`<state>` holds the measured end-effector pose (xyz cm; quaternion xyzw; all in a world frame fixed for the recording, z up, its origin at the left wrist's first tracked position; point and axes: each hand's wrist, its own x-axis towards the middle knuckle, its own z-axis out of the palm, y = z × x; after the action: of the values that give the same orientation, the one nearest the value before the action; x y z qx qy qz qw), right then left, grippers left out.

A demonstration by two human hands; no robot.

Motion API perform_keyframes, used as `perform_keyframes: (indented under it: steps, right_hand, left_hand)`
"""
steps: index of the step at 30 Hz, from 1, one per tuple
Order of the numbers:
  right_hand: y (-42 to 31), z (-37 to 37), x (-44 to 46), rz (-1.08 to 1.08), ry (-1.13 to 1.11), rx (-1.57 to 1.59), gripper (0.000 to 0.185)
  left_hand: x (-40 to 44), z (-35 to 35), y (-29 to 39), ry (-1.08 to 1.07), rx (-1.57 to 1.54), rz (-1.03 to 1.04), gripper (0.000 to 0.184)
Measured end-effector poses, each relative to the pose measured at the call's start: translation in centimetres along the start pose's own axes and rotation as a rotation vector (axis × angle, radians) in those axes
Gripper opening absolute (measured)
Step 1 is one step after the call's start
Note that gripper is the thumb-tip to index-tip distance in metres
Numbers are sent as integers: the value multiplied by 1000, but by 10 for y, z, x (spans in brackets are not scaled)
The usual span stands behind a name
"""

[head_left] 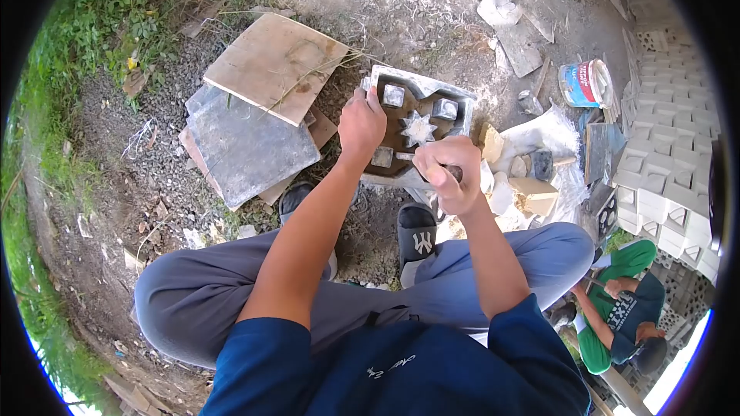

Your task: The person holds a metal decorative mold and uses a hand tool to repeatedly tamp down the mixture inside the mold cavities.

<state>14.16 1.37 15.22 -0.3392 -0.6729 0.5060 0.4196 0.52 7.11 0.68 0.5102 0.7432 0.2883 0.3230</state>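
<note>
A grey block mold [422, 79] lies on the ground in front of my feet. Inside it are a star-shaped core [418, 129] and several square cores, with brownish material between them. My left hand [362, 127] is closed on the mold's left wall. Over the mold's near right corner, my right hand [449, 171] is closed in a fist around a tool with a dark rounded handle [455, 173]. A thin light strip, perhaps its blade, points left from the fist into the mold. The fist hides most of the tool.
Flat boards [270, 65] and grey slabs [250, 139] are stacked to the left. A paint bucket [586, 83], plastic sheeting [543, 135] and rubble lie to the right. Stacked pale blocks [667, 123] line the far right. Another person [628, 308] sits at lower right.
</note>
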Motion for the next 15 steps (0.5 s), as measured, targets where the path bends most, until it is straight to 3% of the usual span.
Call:
perform_keyframes:
  steps: [4, 6, 15]
  right_hand:
    - [-10, 2, -2, -78, -37, 115, 58]
    - [-13, 6, -2, -44, -21, 102, 76]
    - [-1, 2, -3, 20, -124, 74, 81]
  left_hand:
    - [2, -2, -3, -23, 6, -24, 38]
    - [0, 0, -3, -19, -3, -25, 39]
    - [0, 1, -2, 36, -29, 24, 41]
